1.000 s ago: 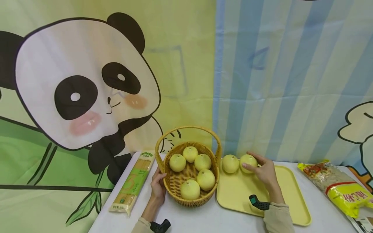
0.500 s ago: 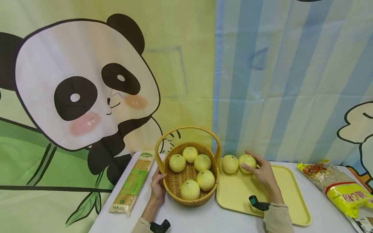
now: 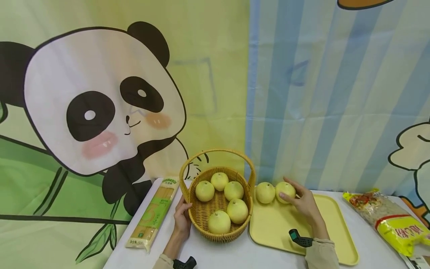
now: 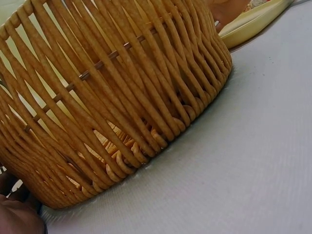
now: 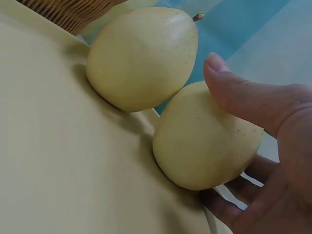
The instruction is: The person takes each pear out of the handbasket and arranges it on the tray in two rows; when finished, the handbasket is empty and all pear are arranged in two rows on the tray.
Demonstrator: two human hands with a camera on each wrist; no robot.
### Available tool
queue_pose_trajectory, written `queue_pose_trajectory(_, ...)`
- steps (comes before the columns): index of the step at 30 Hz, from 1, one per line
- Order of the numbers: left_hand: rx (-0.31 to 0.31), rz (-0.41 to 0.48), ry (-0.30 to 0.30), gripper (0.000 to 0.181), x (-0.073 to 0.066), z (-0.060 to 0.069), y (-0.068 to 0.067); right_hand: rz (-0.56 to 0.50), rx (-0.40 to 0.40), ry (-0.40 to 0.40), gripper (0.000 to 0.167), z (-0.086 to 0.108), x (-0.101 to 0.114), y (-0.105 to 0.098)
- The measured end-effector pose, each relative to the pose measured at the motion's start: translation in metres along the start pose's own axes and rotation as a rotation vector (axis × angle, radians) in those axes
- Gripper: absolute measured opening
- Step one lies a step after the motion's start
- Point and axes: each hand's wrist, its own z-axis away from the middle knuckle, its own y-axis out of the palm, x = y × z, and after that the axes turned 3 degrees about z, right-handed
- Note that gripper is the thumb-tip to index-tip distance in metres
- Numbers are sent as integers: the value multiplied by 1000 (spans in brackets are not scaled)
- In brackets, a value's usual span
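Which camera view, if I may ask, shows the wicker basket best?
The head view: it shows the wicker basket from above, with its handle and five pale fruits inside. The left wrist view shows only its woven side, close up; the right wrist view, just a small piece at top left.

I see a long green-labelled pkt point(image 3: 152, 216) lying on the white tabletop point(image 3: 225, 256), far L, & a yellow-trimmed plastic bag point(image 3: 386, 220), far R. Behind, I've a backdrop point(image 3: 218, 86) w/ a cartoon panda point(image 3: 111, 123) & blue stripes point(image 3: 282, 93).
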Motion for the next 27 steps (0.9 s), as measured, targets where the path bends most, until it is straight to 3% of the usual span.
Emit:
queue_pose_trajectory(9,-2,1,-7,81,2,-2,-1,18,17,-16,79,4,7,-11)
queue_pose_trajectory(16,-4,-6,2,80,1,-1,0,61,-32,-65,83,9,33,-30)
queue_pose_trajectory(22,-11,-5,-2,80,1,-1,0,125,-159,-184,69,16,73,-30)
queue_pose_trajectory(25,1,-14,11,79,1,0,1,60,-186,-292,55,20,99,-24)
queue_pose_trajectory(27,1,-14,18,79,0,0,2,-15,-152,-371,48,23,118,-18)
